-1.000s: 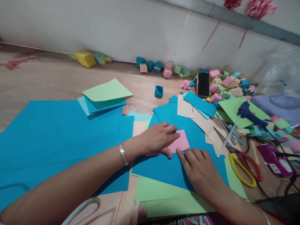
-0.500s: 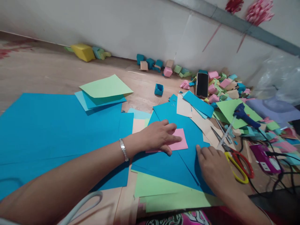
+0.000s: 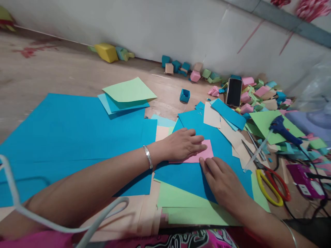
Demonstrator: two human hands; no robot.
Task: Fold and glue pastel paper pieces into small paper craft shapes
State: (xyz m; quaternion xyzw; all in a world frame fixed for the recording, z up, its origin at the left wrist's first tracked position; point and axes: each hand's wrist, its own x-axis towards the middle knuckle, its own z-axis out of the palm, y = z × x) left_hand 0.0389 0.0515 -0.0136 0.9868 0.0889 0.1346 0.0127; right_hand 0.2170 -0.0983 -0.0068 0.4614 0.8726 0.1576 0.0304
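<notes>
Paper, pink and narrow, lies between the two hands on a blue sheet, its long axis running close to 9-to-3 o'clock, with the 3 o'clock end tipped slightly away from the person. The left hand is the nearer: it lies right over the paper, covering much of its 9 o'clock part, so that end shows only as a thin strip. From the right hand, the paper lies toward 10 o'clock, one fingertip at its near edge.

The left forearm enters from 8 o'clock, a bracelet at the wrist; the palm faces down and the fingers, slightly spread, point to 3 o'clock, resting on the paper without gripping it. The right forearm comes from 5 o'clock, its fingers loosely bent and aimed at 10; whether they pinch the edge or merely touch it, I cannot tell.

From the paper, a small blue box stands at 12 o'clock, the phone at 1, and the scissors between 3 and 4.
</notes>
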